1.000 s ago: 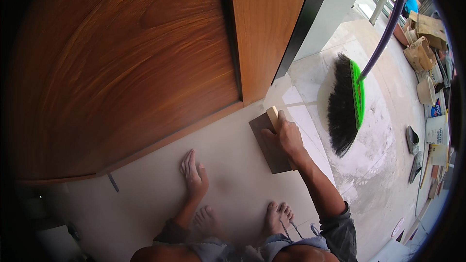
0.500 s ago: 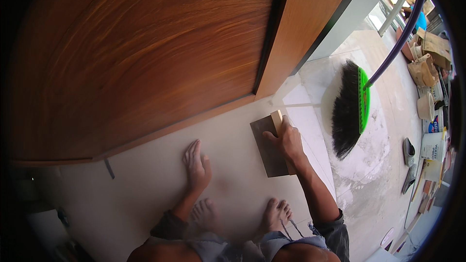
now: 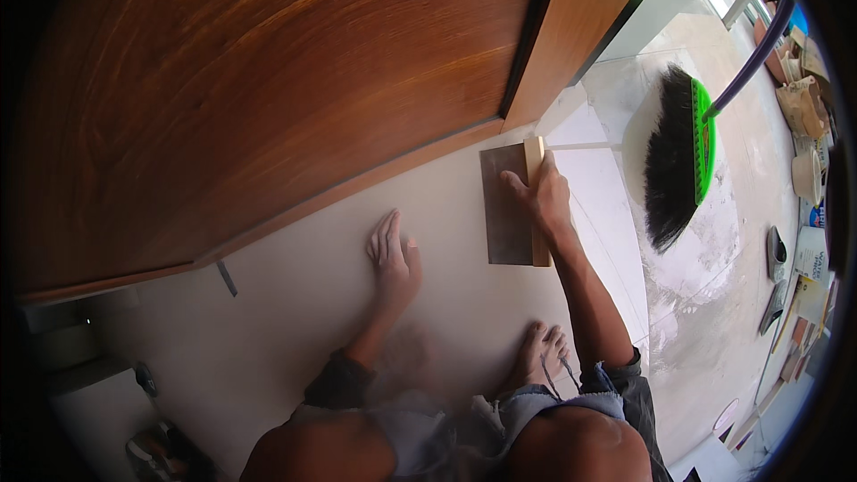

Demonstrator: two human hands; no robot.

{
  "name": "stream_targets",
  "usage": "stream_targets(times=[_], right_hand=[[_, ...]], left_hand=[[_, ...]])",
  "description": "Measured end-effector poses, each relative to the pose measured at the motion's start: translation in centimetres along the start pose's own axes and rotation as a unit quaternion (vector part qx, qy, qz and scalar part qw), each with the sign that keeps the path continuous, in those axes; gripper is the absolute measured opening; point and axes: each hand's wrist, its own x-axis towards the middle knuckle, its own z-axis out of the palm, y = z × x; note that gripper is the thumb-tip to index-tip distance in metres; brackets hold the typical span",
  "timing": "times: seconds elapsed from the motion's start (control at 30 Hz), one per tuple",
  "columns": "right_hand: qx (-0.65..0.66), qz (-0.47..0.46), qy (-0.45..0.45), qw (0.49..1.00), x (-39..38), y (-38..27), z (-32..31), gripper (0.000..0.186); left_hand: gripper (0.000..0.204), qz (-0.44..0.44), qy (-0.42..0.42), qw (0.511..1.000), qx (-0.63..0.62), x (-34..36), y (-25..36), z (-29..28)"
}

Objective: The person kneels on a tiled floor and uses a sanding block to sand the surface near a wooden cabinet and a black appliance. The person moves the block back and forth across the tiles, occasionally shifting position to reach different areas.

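Observation:
My right hand (image 3: 550,199) grips a wide scraper by its pale wooden back (image 3: 536,153), thumb laid over the dark flat blade (image 3: 506,214). The blade lies on or just above the dusty pale floor; any gap is hard to make out. To the left, my left hand (image 3: 393,259) is stretched out with straight fingers, palm toward the floor and nothing in it. Whether it rests on the surface is unclear. Beyond both hands stands a brown wood-grain door (image 3: 312,107) with its bottom edge close to the floor.
A green-headed broom (image 3: 705,147) with black bristles and a purple handle is to the right. Grey shoes (image 3: 776,252), tubs (image 3: 808,177) and a paper bag (image 3: 803,107) line the right edge. A thin dark strip (image 3: 227,278) lies near the door's left end.
The whole view has shifted, so the scene sits higher and further right. Against the floor, the scraper has moved slightly left and turned a little. My left hand keeps about the same place.

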Motion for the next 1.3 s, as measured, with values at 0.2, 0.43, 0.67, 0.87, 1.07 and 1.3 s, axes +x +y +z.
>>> stream_targets(times=[0.2,0.43,0.67,0.87,1.07,1.3], right_hand=[[0.082,0.062,-0.030,0.994,0.5,-1.1,-1.2,0.056],[-0.024,-0.045,-0.040,0.998,-2.0,-2.7,3.8,0.061],[-0.041,-0.045,-0.083,0.995,-3.9,-3.9,5.3,0.064],[0.082,0.018,-0.092,0.992,-1.2,-2.9,-0.2,0.051],[-0.108,-0.100,-0.162,0.976,-1.1,-1.8,-1.0,0.067],[-0.238,-0.250,-0.316,0.884,-2.9,-1.1,-3.2,0.059]], left_hand=[[0.057,-0.003,-0.005,0.999,-0.032,0.1,0.1,-0.3],[0.052,-0.002,0.027,0.999,-0.031,-0.4,-0.8,0.4],[0.051,-0.052,0.017,0.996,-0.076,-0.1,0.9,-0.1],[0.051,-0.045,0.014,0.994,-0.095,-0.2,0.6,-0.7],[0.050,-0.026,0.037,0.995,-0.094,-0.4,0.0,-1.0],[0.048,-0.014,0.038,0.994,-0.103,-1.1,-0.9,-0.7]])
